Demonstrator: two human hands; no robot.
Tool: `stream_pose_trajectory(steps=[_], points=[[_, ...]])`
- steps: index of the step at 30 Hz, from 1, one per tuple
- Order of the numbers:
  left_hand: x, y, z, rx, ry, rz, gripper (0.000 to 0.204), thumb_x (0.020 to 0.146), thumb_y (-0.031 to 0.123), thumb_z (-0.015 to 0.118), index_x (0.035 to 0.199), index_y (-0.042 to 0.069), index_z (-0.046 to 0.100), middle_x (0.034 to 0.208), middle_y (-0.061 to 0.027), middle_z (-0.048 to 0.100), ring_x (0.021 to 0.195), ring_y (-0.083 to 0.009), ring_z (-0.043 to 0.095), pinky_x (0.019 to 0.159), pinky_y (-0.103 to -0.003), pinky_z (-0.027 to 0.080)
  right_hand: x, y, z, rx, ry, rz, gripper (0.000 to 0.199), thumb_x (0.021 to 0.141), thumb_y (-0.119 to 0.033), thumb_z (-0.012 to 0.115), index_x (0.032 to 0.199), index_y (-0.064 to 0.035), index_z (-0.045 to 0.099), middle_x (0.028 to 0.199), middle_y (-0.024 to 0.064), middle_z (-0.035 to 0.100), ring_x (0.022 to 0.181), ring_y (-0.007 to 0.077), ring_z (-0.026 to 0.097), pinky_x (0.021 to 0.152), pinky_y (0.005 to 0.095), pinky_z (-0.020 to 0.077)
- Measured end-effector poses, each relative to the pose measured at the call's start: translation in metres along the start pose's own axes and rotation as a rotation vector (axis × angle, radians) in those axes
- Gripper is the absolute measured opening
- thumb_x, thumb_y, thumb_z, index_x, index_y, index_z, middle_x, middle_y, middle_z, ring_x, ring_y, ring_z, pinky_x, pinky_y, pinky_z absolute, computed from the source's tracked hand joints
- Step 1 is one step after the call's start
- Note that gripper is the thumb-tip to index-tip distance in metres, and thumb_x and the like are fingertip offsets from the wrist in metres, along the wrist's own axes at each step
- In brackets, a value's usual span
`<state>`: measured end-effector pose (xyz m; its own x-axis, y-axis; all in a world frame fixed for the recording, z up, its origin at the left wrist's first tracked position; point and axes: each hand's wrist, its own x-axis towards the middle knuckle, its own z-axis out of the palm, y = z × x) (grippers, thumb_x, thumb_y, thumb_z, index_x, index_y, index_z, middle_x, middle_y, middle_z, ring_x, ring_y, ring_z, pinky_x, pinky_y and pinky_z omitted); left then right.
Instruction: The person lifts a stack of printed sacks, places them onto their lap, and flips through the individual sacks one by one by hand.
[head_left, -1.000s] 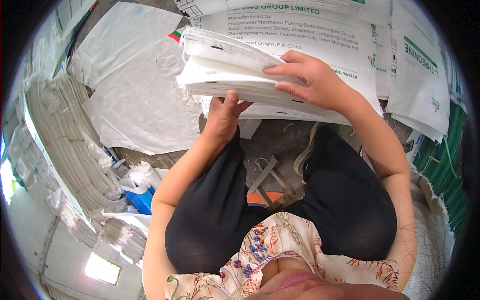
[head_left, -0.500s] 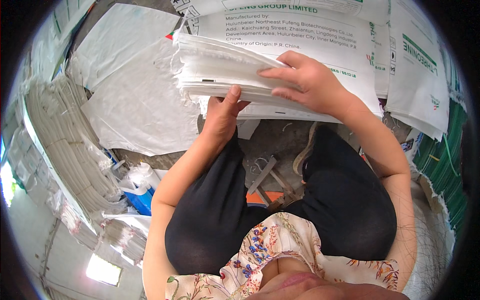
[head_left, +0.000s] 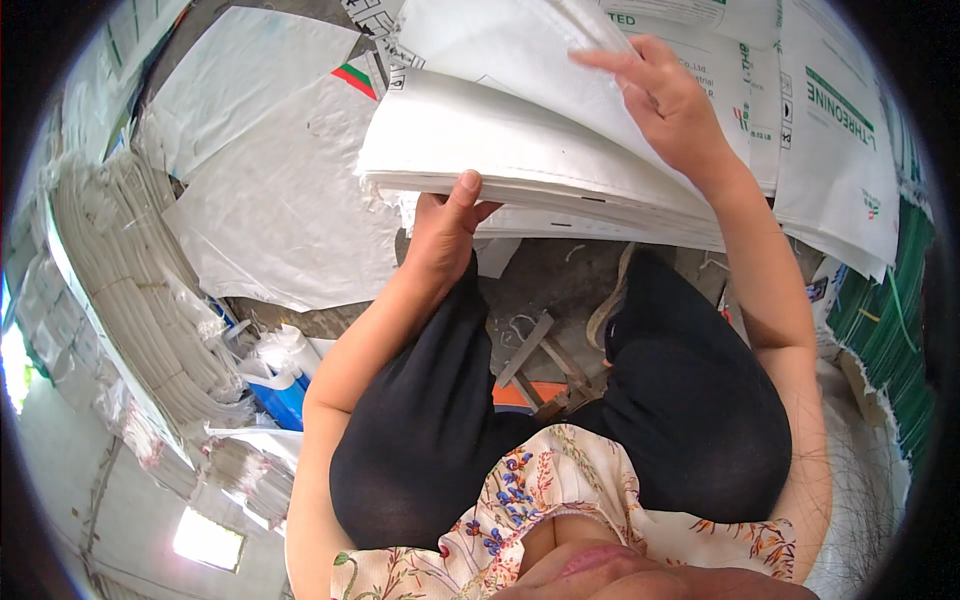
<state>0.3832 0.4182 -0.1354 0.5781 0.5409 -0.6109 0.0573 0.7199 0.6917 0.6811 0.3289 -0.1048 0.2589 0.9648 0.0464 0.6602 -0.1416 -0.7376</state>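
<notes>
My left hand grips the near left edge of a stack of flat white sacks, its thumb on top and its fingers underneath. Above that stack, several sacks lifted as one flap curve up and away toward the far side. My right hand is against the right part of this raised flap. Its index finger stretches out to the left, slightly blurred, and the other fingers are partly bent. No pinch on the flap shows. The stack lies across other printed white sacks, in front of my knees.
More printed white sacks lie at the right, beside a green woven bundle. Plain white sheets cover the floor at the left. A tall pile of folded sacks and a blue-and-white container stand further left. A wooden piece sits between my knees.
My right hand has moved up and away, and the upper sacks have swung up from the stack toward the far side. My left hand has stayed in place on the stack.
</notes>
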Motion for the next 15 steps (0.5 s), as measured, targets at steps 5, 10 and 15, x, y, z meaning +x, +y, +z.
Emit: stream_pose_trajectory(steps=[5,10,15], points=[[0.001,0.004,0.001,0.012,-0.012,0.004,0.085,0.098,0.05,0.076,0.153,-0.002,0.039,0.15,-0.0154,0.055,0.139,-0.0309,0.058,0.115,-0.055,0.051,-0.018,-0.018,0.026,0.067,-0.151,-0.155,0.035,0.09,0.002,0.07,0.121,-0.0145,0.077,0.115,0.0133,0.064,0.102,0.0331,0.065,0.087,0.0382,0.0532],[0.0,0.003,0.003,0.0,-0.015,0.002,0.084,0.099,0.05,0.075,0.154,-0.001,0.038,0.152,-0.0158,0.053,0.14,-0.0309,0.056,0.115,-0.054,0.051,-0.021,-0.028,0.028,0.048,-0.268,-0.111,0.039,0.083,-0.016,0.086,0.121,-0.0145,0.077,0.119,0.0139,0.066,0.109,0.0358,0.066,0.093,0.0448,0.0553],[0.001,0.003,0.003,0.013,0.0,-0.002,0.083,0.099,0.049,0.075,0.154,-0.001,0.038,0.15,-0.016,0.054,0.138,-0.0312,0.058,0.115,-0.054,0.052,-0.018,-0.022,0.027,0.087,-0.295,-0.068,0.039,0.085,-0.01,0.082,0.123,-0.0152,0.076,0.119,0.0142,0.065,0.108,0.0358,0.067,0.091,0.0426,0.0563]])
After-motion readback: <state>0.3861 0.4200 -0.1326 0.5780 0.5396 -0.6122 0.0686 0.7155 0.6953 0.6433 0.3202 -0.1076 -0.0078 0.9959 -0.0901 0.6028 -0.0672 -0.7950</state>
